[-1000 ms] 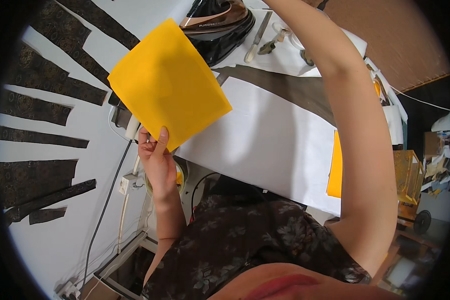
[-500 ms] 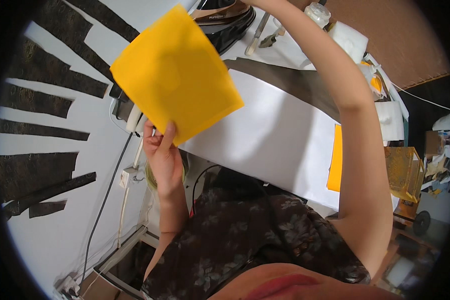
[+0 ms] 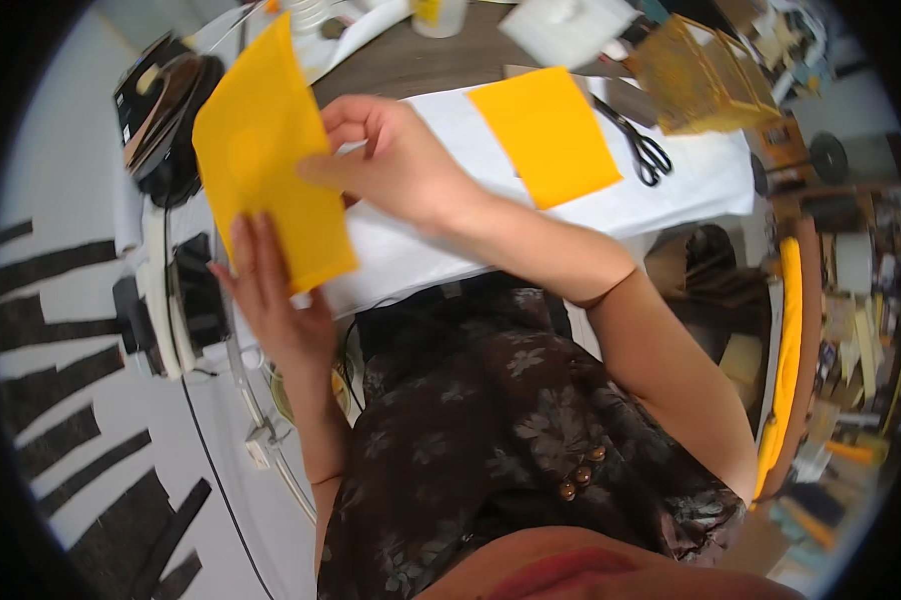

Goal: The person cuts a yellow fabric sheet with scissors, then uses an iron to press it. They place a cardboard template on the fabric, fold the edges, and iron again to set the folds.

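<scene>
A stiff, rectangular piece of yellow cloth (image 3: 261,160) is held up and tilted at the left end of the white-covered board. My left hand (image 3: 283,300) grips it by the lower edge, with fingers lying over its near face. At the right edge of the cloth is my right hand (image 3: 396,165), fingers curled and thumb overlapping the cloth. Another yellow cloth piece (image 3: 551,138) lies flat on the board, to the right of my right hand. Black-handled scissors (image 3: 643,150) rest beside that second piece.
A dark iron (image 3: 176,130) stands at the far left, near cords. Behind the white board (image 3: 691,185) are a tub (image 3: 439,15) and a white pad (image 3: 569,28). A gold openwork box (image 3: 706,75) is at the far right. Dark fabric strips (image 3: 61,265) hang at left.
My right hand has come down from the iron to the yellow cloth's edge. The view has swung right, bringing the scissors and the whole second yellow piece into sight.
</scene>
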Tool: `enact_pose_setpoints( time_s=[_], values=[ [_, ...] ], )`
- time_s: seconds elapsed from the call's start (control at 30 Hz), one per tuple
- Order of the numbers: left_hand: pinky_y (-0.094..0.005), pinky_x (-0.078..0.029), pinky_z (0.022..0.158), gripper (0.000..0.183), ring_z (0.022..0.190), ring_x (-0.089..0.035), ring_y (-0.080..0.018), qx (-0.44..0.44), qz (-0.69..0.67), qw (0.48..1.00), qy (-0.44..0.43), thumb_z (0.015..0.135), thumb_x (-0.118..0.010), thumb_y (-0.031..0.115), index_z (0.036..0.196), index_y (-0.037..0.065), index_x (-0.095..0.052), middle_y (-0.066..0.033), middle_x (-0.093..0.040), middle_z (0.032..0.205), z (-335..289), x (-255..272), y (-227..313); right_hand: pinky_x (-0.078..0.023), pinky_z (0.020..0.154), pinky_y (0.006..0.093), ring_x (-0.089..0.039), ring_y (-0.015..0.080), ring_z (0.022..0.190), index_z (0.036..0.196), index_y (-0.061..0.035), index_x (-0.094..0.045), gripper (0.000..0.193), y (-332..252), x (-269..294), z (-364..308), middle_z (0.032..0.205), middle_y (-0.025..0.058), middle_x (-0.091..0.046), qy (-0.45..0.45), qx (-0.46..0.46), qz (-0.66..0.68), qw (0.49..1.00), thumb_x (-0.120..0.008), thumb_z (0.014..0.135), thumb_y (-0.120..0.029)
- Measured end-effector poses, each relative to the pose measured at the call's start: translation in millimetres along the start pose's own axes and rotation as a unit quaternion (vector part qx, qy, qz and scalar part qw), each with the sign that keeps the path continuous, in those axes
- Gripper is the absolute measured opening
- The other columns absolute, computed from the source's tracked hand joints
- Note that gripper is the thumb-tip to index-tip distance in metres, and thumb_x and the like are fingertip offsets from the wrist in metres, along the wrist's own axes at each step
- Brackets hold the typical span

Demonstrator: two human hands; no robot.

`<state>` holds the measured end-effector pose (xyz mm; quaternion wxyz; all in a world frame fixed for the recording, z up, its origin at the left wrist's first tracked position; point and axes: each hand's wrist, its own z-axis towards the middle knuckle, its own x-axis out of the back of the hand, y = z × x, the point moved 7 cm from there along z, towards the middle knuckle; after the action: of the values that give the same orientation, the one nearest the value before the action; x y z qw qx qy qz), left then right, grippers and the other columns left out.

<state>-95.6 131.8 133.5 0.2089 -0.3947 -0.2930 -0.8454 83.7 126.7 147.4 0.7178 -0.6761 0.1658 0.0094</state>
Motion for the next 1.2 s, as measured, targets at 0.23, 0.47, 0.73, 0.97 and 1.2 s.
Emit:
enact_pose_setpoints(
  time_s=[0.23,0.47,0.73,0.97,1.2],
  values=[
    [-0.0316,-0.054,0.092,0.022,0.107,-0.07,-0.022,0.318,-0.386,0.86,0.097,0.103,-0.061,0.005,0.121,-0.007,-0.066,-0.0142,-0.071,0.123,-43.6,-36.3,-63.3,-0.06,0.082,0.0312,-0.073,0.0146,0.094,0.105,-0.0027,-0.075,0.012,-58.6,180.4,-117.1,0.104,0.0084,-0.077,0.274,0.229,-0.449,0.819,-0.067,0.098,-0.008],
    [-0.0435,-0.056,0.099,0.038,0.115,-0.066,-0.0225,0.416,-0.706,0.574,-0.004,0.097,-0.067,0.001,0.132,-0.001,-0.055,-0.0113,-0.066,0.127,-56.0,-105.2,-34.0,-0.053,0.094,0.0445,-0.067,0.0399,0.103,0.122,0.004,-0.068,0.046,16.2,410.4,-213.9,0.114,0.0257,-0.067,0.23,-0.093,-0.729,0.638,-0.074,0.081,-0.017],
    [-0.042,-0.057,0.097,0.03,0.113,-0.067,-0.0231,0.426,-0.661,0.616,0.038,0.1,-0.064,0.008,0.129,0.0,-0.059,-0.0098,-0.067,0.124,-58.5,-113.1,-51.2,-0.055,0.086,0.0386,-0.07,0.0336,0.098,0.116,0.0009,-0.071,0.033,-18.7,380.3,-205.0,0.107,0.0168,-0.07,0.289,0.047,-0.768,0.57,-0.075,0.087,-0.015],
    [-0.0393,-0.049,0.101,0.066,0.121,-0.06,-0.0323,0.19,-0.059,0.956,0.214,0.089,-0.079,0.01,0.142,-0.006,-0.043,-0.0235,-0.054,0.139,-32.3,-48.3,-80.1,-0.059,0.079,0.0342,-0.073,0.025,0.09,0.136,-0.0002,-0.053,0.065,25.2,325.3,-143.5,0.107,0.0168,-0.072,0.295,-0.115,-0.635,0.705,-0.075,0.093,-0.044],
    [-0.0424,-0.046,0.11,0.052,0.13,-0.058,-0.0306,-0.091,-0.28,0.951,-0.091,0.084,-0.08,0.008,0.133,0.004,-0.063,-0.0143,-0.063,0.139,5.8,-124.6,96.1,-0.058,0.069,0.0309,-0.072,0.0202,0.079,0.126,0.0004,-0.059,0.061,53.0,322.9,-146.1,0.092,0.0122,-0.072,0.377,-0.046,-0.404,0.832,-0.09,0.081,-0.026]
  ],
)
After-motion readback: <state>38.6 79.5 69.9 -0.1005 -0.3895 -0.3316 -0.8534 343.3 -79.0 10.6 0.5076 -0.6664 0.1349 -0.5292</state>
